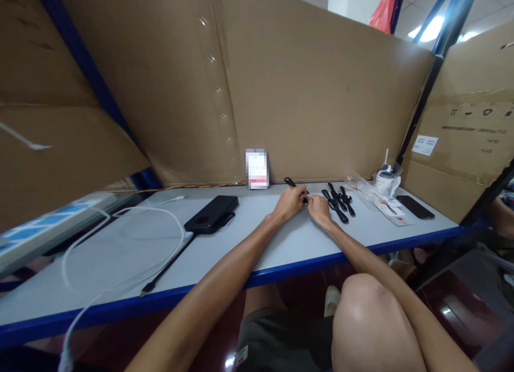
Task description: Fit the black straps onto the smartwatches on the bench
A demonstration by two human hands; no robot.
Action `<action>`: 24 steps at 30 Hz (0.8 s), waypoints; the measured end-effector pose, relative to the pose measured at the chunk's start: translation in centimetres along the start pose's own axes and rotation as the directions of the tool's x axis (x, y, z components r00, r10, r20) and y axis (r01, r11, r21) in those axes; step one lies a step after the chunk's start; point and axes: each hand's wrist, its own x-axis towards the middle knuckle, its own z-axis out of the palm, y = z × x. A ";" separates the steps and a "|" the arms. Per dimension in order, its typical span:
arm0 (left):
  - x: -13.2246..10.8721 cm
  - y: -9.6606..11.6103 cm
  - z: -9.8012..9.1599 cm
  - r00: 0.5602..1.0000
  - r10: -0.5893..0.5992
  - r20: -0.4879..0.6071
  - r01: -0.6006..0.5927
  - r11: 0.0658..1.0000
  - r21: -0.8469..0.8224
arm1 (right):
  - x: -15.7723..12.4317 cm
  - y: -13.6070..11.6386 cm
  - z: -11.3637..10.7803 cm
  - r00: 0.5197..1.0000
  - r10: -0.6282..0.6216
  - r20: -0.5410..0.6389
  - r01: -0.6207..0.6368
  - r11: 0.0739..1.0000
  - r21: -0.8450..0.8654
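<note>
Both my hands meet over the grey table (225,243) near its back edge. My left hand (289,202) is closed on a black watch strap (290,182) whose free end sticks out behind the fingers. My right hand (319,209) pinches the same strap from the right side. Just to the right of my right hand lie several more black straps (339,199) in a loose row on the table.
A black power bank (212,213) with black and white cables (120,238) lies at the left. A small card (257,169) leans on the cardboard wall. Clear plastic bags (375,198), a white roll (385,178) and a black phone (415,206) sit at the right. My knee is below the blue table edge.
</note>
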 end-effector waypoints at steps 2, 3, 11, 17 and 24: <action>-0.1 0.2 -0.2 1.000 -0.004 -0.002 0.004 1.000 0.006 | 0.1 0.1 0.1 1.000 0.001 0.000 -0.001 1.000 0.001; -0.1 0.3 -0.2 1.000 -0.013 -0.012 0.013 1.000 0.008 | 0.1 0.1 0.1 1.000 0.000 -0.002 0.000 1.000 0.003; -0.1 0.5 -0.1 0.996 -0.063 -0.059 0.064 0.998 0.011 | 0.1 0.1 0.3 1.000 -0.013 0.004 0.013 1.000 0.010; -0.1 0.3 0.4 0.997 -0.043 -0.071 0.037 0.996 -0.079 | 0.1 0.1 0.3 1.000 -0.009 -0.005 0.009 1.000 0.006; 0.2 -0.7 1.3 0.973 -0.174 -0.154 0.140 0.968 -0.207 | -0.2 -0.3 -0.3 1.000 0.000 -0.005 0.000 1.000 -0.008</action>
